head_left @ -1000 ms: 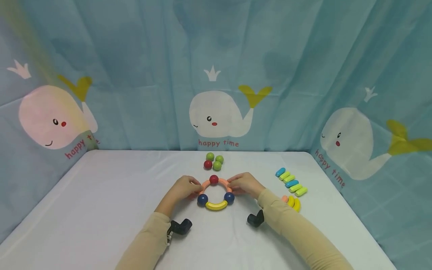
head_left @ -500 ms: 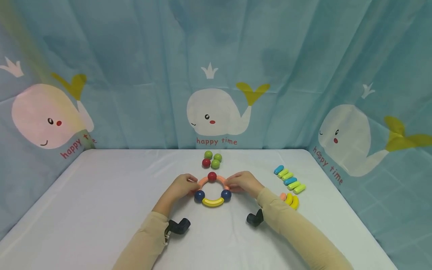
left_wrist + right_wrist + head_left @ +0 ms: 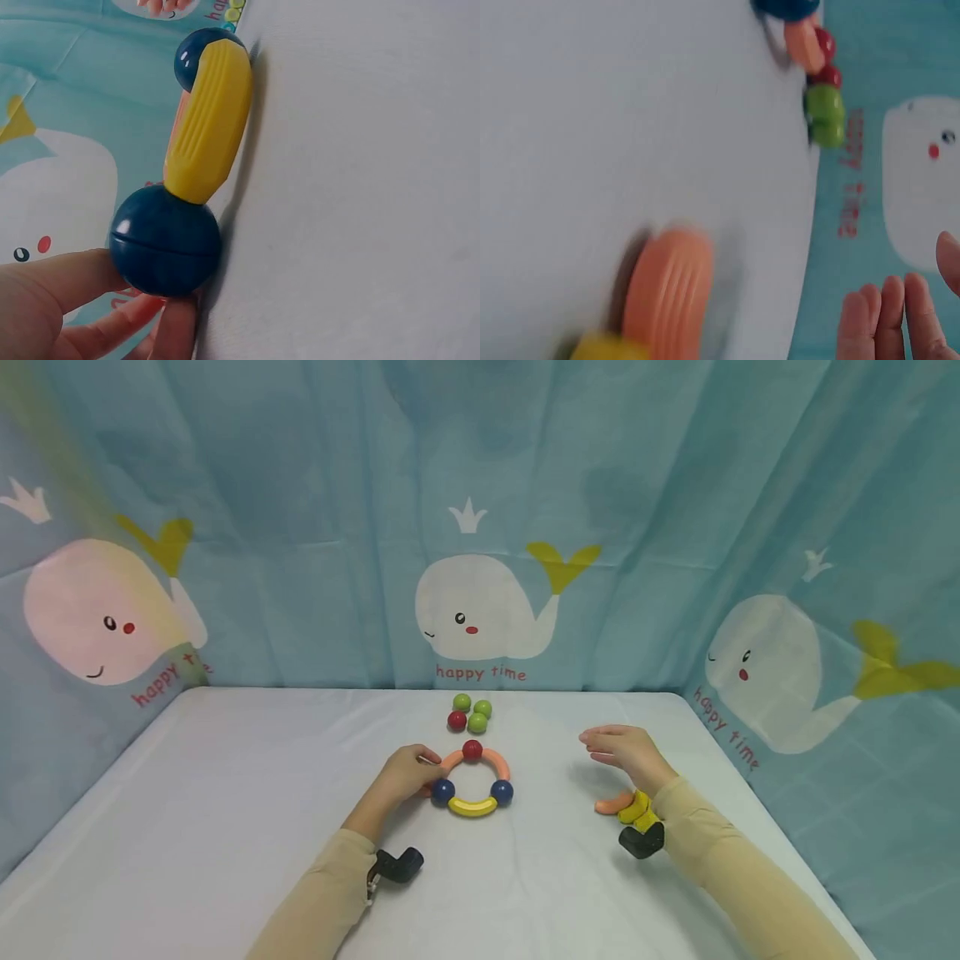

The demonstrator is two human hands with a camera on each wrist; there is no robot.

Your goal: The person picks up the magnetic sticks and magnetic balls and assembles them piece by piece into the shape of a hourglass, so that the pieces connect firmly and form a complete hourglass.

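Observation:
A toy ring of balls joined by curved rods lies on the table, with a red ball (image 3: pixel 472 750) at the back, two blue balls (image 3: pixel 166 241) and a yellow curved rod (image 3: pixel 212 120) in front. My left hand (image 3: pixel 405 777) pinches the ring's left coral rod beside the left blue ball, its fingers partly hidden there in the left wrist view. Off to the right, my right hand (image 3: pixel 626 750) is raised with straight fingers and holds nothing. Nearest to it lie a loose coral curved rod (image 3: pixel 671 292) and yellow curved rods (image 3: pixel 636 807), partly covered by the wrist camera.
Behind the ring sit a loose red ball (image 3: pixel 457 721) and several green balls (image 3: pixel 477 722). The short blue and green rods are hidden behind the right hand and sleeve in the head view. A whale-print curtain (image 3: pixel 345 610) borders the white table (image 3: pixel 225 793).
My right hand has let go of the ring's right coral rod and moved right, over the loose rods. The left hand stays on the ring. The head view has shifted slightly.

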